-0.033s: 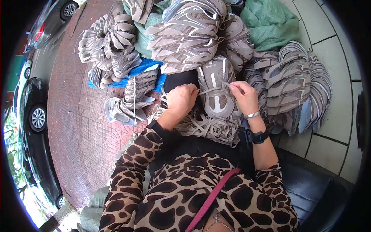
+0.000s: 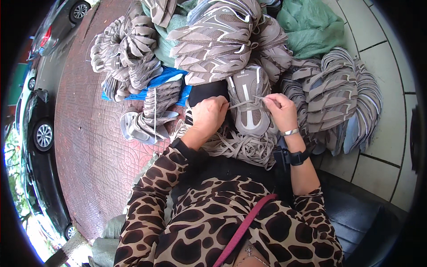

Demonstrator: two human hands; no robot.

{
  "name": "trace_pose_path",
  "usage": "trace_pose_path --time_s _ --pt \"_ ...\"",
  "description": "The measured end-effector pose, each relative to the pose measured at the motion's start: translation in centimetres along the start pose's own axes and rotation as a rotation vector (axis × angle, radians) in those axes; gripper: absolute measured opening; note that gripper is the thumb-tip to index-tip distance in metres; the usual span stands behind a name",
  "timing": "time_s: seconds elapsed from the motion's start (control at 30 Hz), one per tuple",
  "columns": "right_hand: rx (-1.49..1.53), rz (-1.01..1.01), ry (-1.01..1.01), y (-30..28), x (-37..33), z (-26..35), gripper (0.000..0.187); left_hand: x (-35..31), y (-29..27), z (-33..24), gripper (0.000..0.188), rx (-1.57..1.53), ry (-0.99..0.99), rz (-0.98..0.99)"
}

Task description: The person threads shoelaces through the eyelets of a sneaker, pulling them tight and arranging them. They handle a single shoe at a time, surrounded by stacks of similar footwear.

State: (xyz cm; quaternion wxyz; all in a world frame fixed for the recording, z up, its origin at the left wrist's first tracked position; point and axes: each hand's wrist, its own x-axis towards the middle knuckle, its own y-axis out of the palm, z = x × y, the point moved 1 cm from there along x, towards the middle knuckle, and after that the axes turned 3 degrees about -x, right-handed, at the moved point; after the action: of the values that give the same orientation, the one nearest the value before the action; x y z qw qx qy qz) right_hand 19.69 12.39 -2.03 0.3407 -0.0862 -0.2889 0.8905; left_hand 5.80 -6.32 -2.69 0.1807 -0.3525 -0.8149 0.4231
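Observation:
A grey-brown shoe upper [image 2: 249, 118] with white trim lies across my lap. Over its middle runs a light shoelace [image 2: 240, 104], drawn out toward both sides. My left hand [image 2: 210, 115] is closed at the left of the upper, pinching one end of that lace. At the right, my right hand [image 2: 281, 112] pinches the other end between thumb and forefinger, with a short tip sticking out toward the upper. Below the upper, a tangled heap of loose laces [image 2: 242, 149] rests on my lap.
Tall stacks of shoe uppers stand ahead [image 2: 215, 46], at right [image 2: 333, 95] and at far left [image 2: 124, 46]. A smaller tied bundle [image 2: 155, 109] sits by a blue sheet [image 2: 162, 78]. Green sacks [image 2: 311, 29] lie behind. Parked cars [image 2: 44, 138] line the left.
The lace tip at my right hand has shifted slightly, now pointing a little lower and further left. My left hand and the upper look the same.

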Motion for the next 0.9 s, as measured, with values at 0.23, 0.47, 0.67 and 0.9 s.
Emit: trace_pose_path --time_s 0.23,0.47,0.67,0.9 --pt "-0.043 0.050 0.064 0.3 0.4 -1.0 0.018 0.0 0.7 -0.1 0.013 -0.068 0.044 -0.067" --pt "-0.039 0.085 0.056 0.0 0.6 -0.8 0.020 -0.5 1.6 -0.3 0.014 -0.041 -0.029 0.012" --pt "0.059 0.114 0.086 0.6 0.9 -1.8 0.020 -0.5 1.4 -0.6 0.014 -0.042 -0.059 0.022" --pt "0.309 0.228 0.223 1.2 1.2 -2.5 0.015 -0.5 1.5 -0.5 0.013 -0.079 -0.042 -0.017"
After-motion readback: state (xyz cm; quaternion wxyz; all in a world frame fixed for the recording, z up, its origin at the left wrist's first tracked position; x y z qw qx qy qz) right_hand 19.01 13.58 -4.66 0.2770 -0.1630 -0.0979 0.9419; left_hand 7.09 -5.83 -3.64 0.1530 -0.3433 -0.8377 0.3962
